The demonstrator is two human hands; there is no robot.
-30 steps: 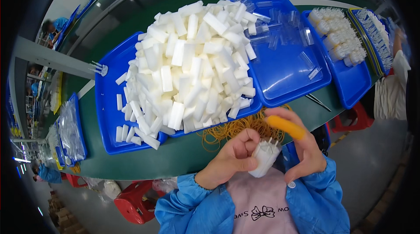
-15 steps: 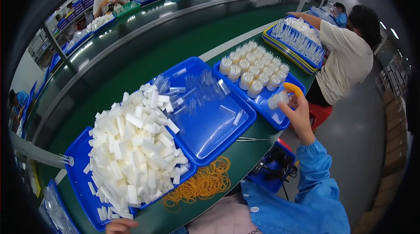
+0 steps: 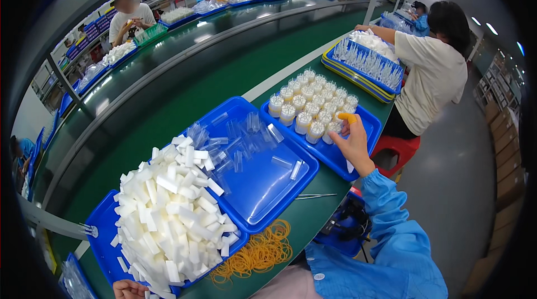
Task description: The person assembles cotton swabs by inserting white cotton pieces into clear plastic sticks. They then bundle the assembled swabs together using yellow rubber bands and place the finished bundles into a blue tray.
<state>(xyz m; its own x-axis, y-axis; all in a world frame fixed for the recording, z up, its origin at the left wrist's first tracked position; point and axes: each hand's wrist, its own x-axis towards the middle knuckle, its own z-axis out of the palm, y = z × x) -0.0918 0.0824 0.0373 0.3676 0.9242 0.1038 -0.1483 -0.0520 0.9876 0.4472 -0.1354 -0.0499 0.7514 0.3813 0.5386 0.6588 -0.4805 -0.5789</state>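
Observation:
My right hand [image 3: 355, 142] is at the blue tray of upright bundles [image 3: 376, 125], a yellow cover on one finger. Its thumb and finger close around a clear-and-white cylindrical bundle [image 3: 331, 133] at the near end of the rows. The other bundles [image 3: 313, 100] stand packed together, some with yellow bands low down. At the bottom left, my left hand [image 3: 130, 289] has curled fingers beside the heap of white foam blocks [image 3: 173, 209]; whatever it holds is hidden. Clear plastic sleeves [image 3: 240, 137] lie loose in the middle blue tray [image 3: 268, 187].
Orange rubber bands [image 3: 254, 251] lie in a pile in front of the trays, with metal tweezers [image 3: 316, 195] to their right. Stacked trays [image 3: 363, 67] stand at the far right beside a seated co-worker [image 3: 430, 69]. A metal rail [image 3: 56, 218] juts in at left.
My right hand has moved left, bringing the bundle from the tray's open right part to the near end of the rows. My left hand has shifted left and its fingers are more curled.

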